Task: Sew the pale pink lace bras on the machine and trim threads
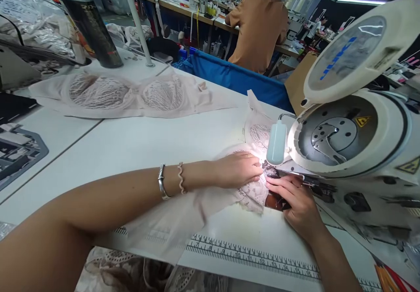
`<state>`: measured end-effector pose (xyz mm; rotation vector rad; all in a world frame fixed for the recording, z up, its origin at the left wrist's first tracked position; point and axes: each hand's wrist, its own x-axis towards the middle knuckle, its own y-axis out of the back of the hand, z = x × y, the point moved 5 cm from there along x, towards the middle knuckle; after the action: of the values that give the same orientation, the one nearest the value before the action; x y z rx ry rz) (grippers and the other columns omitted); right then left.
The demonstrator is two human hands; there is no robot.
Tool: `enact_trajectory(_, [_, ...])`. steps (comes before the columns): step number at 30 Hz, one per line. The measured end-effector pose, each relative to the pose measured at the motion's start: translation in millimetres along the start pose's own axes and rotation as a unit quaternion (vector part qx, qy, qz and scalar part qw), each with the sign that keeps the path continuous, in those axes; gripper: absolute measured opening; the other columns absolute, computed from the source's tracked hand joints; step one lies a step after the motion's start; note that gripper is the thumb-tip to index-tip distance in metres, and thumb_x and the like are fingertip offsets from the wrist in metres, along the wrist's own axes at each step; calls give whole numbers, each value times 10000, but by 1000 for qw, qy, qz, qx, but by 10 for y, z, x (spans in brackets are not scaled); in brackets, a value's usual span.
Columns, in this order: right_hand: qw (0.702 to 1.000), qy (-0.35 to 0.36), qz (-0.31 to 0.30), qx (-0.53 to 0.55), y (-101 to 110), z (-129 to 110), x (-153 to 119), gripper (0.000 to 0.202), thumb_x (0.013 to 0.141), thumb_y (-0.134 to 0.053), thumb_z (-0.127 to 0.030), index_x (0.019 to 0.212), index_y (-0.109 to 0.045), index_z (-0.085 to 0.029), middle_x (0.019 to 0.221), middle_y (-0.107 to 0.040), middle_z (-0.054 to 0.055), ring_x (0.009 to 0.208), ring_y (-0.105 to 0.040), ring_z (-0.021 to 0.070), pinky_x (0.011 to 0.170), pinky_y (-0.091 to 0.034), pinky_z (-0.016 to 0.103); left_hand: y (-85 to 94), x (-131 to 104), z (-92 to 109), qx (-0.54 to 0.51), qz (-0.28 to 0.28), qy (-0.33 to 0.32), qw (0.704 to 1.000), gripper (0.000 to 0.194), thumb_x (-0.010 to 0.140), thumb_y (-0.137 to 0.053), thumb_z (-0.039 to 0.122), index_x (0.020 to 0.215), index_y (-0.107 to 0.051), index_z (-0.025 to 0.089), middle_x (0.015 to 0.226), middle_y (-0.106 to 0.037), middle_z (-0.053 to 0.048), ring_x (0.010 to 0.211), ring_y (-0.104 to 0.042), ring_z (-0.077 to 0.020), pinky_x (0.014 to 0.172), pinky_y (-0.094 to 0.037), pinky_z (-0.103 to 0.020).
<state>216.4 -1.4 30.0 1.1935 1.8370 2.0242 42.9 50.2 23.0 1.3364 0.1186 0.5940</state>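
Note:
A pale pink lace garment (252,191) lies under the lit needle area of a white sewing machine (352,169). My left hand (238,168) rests on this fabric, fingers together and pressing it down just left of the needle. Close to the machine's foot, my right hand (297,198) reaches in from the right with its fingertips at the fabric's edge; whether it grips any cloth is hidden. A sheer part of the garment trails toward the table's front edge. Another pale bra (124,95) is spread farther back on the white table.
A small lamp (276,143) hangs by the needle. The machine's round cover (354,56) stands raised. Behind are a thread cone (92,29), a thin pole (138,21), a blue cloth bin (229,73) and a person (260,25). A ruler strip (249,255) runs along the front edge.

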Motion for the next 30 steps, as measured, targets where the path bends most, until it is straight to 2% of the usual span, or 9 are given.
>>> enact_trajectory(6, [1000, 0, 8, 12, -4, -6, 9, 530, 794, -454, 61, 1142, -710, -246, 1117, -761, 43, 974, -674, 241, 879, -538, 407, 15, -2, -77, -23, 7, 42, 999, 220, 997, -539, 334, 952, -679, 170, 986, -561, -98, 931, -522, -247, 858, -451, -365])
enact_trajectory(13, [1000, -6, 8, 17, -15, 10, 8, 516, 811, -438, 61, 1129, -723, -229, 1124, -763, 44, 997, -664, 240, 909, -544, 414, 25, -13, -35, -4, 21, 20, 1000, 227, 1006, -513, 301, 898, -654, 161, 964, -594, -92, 942, -535, -249, 882, -449, -371])
enact_trajectory(16, [1000, -12, 14, 21, -31, 17, 5, 487, 840, -454, 36, 1135, -729, -237, 1121, -766, 42, 1003, -672, 237, 921, -547, 420, -2, -24, 71, 37, 24, 34, 998, 309, 995, -532, 421, 910, -642, 145, 937, -618, -103, 878, -558, -257, 788, -471, -370])
enact_trajectory(19, [1000, -9, 25, 15, -41, 8, 16, 385, 877, -500, -9, 1100, -730, -224, 1071, -776, 51, 988, -682, 234, 922, -553, 408, -51, -14, 178, 90, 46, 50, 994, 440, 929, -594, 545, 975, -631, 109, 971, -637, -144, 873, -581, -291, 824, -486, -429])
enact_trajectory(20, [999, -5, 30, 13, -37, 0, 23, 364, 883, -507, -19, 1092, -727, -220, 1055, -778, 53, 977, -684, 233, 913, -558, 402, -74, -3, 198, 99, 50, 51, 992, 430, 930, -592, 522, 988, -627, 98, 993, -640, -163, 885, -588, -304, 852, -482, -457])
enact_trajectory(22, [999, 0, 28, 16, -24, -13, 38, 387, 878, -487, -6, 1111, -714, -216, 1071, -775, 57, 984, -686, 227, 916, -560, 394, -118, 24, 196, 94, 49, 47, 993, 291, 974, -522, 362, 984, -623, 89, 1014, -645, -186, 895, -600, -308, 878, -472, -476])
enact_trajectory(25, [999, -11, -4, 34, 18, -25, 51, 477, 841, -422, 34, 1149, -688, -215, 1144, -750, 65, 1052, -676, 217, 968, -537, 398, -118, 55, 72, 45, 50, 37, 997, 233, 981, -395, 141, 1020, -622, 107, 1028, -668, -161, 930, -612, -267, 915, -460, -423])
enact_trajectory(27, [998, -30, -30, 47, 60, -29, 43, 453, 827, -407, 33, 1096, -687, -201, 1068, -744, 77, 1007, -677, 213, 911, -550, 372, -71, 64, -68, 13, 57, 37, 998, 256, 993, -383, 136, 1101, -615, 138, 1073, -687, -131, 1007, -611, -244, 981, -431, -394])
enact_trajectory(30, [994, -58, -70, 53, 114, -46, -8, 383, 820, -407, 11, 999, -679, -191, 879, -704, 64, 820, -659, 195, 732, -549, 310, 18, 95, -277, -23, 57, 36, 997, 298, 1015, -364, 167, 1178, -613, 183, 1143, -700, -97, 1104, -597, -223, 1058, -381, -385])
